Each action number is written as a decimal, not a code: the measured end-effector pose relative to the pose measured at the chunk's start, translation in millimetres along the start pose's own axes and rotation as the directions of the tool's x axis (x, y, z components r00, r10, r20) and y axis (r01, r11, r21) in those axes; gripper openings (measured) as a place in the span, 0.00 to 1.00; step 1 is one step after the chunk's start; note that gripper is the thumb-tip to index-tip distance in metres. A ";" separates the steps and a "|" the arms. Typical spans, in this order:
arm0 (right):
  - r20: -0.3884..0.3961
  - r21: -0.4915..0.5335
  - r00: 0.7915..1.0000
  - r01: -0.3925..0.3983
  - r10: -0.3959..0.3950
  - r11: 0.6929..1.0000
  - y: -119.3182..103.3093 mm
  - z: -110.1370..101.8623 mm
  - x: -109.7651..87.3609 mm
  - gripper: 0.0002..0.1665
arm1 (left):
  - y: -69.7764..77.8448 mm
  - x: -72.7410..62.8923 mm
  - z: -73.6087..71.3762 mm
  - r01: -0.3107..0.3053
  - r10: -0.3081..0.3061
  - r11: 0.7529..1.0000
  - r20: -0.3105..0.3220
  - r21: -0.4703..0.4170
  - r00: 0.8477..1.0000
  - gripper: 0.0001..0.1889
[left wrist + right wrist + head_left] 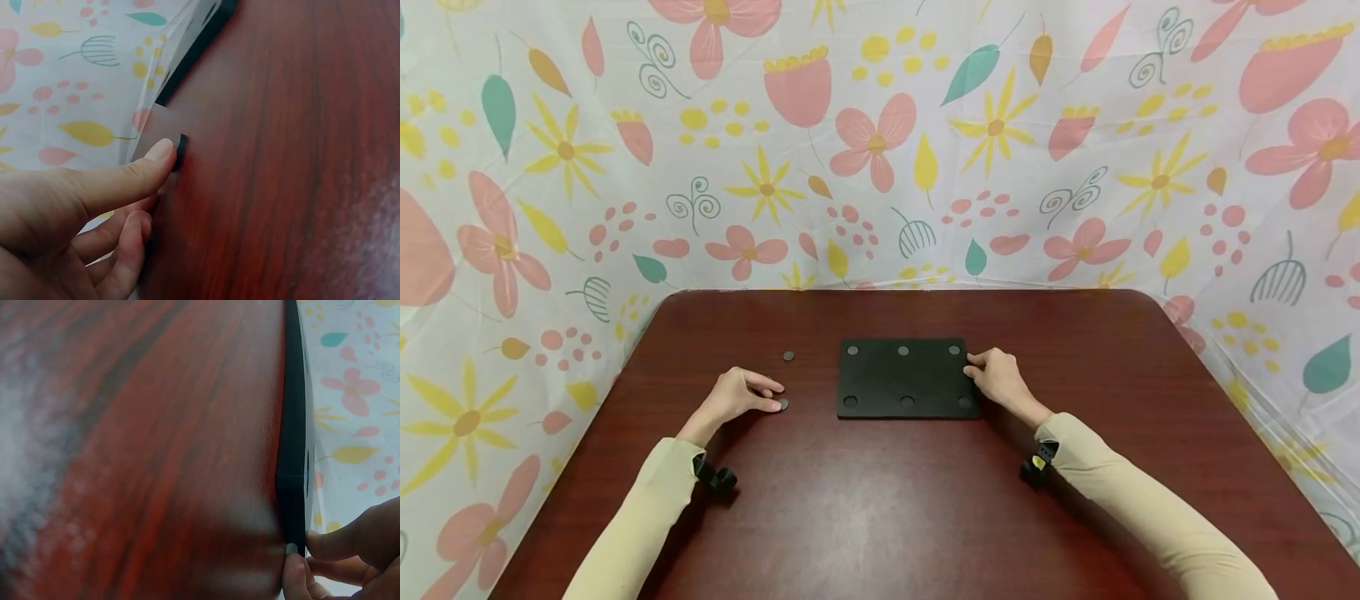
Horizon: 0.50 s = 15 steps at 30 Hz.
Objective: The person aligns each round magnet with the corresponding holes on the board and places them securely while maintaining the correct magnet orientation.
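Observation:
A black rectangular board [904, 377] lies on the table with round spots in two rows: grey in the far row, darker in the near row. My right hand [997, 377] grips its right edge; in the right wrist view the thumb [334, 545] is at the top face and a fingertip at the side wall. To the left, my left hand [739, 395] has its thumb tip on a small dark disc [784, 404], while the other fingers stay apart from it. A second disc [788, 356] lies farther back, beyond that hand.
The reddish-brown wooden table [865, 500] ends at a patterned cloth [880, 208] that hangs along its back and sides. Black wrist cameras are strapped below both sleeves [647, 500], close over the table.

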State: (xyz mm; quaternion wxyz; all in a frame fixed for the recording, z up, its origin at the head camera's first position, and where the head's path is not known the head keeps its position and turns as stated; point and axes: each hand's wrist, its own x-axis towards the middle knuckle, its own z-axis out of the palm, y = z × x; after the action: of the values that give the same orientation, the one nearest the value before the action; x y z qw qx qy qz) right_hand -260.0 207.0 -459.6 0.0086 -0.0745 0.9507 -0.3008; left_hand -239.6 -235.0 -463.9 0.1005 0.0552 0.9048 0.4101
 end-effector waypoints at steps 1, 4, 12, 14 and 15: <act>-0.002 -0.001 1.000 -0.001 0.001 1.000 0.1 -0.2 -0.1 0.21 | 0.4 0.1 0.4 -0.010 0.010 1.000 0.000 0.003 1.000 0.13; -0.007 -0.005 1.000 -0.001 0.001 1.000 0.5 -0.2 -0.4 0.21 | 1.5 -0.3 1.4 -0.009 0.009 1.000 0.000 0.006 1.000 0.13; -0.005 0.016 1.000 -0.012 0.012 1.000 0.8 0.5 0.1 0.21 | 2.2 -1.8 1.5 -0.022 0.022 0.999 0.007 0.026 1.000 0.12; -0.007 0.011 1.000 -0.016 0.016 1.000 0.7 0.9 0.1 0.21 | 2.2 -2.2 1.5 -0.037 0.036 0.999 0.007 0.037 0.999 0.12; -0.009 0.009 1.000 -0.018 0.018 1.000 0.8 1.1 0.2 0.21 | 2.2 -2.2 1.5 -0.040 0.040 0.998 0.009 0.041 0.999 0.11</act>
State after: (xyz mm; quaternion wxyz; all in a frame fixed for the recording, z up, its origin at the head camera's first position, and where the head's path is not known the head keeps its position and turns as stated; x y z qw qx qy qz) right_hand -260.2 206.9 -461.0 0.0072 -0.0646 0.9500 -0.3053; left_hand -237.0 -232.8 -462.9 0.0945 0.0770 0.9113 0.3933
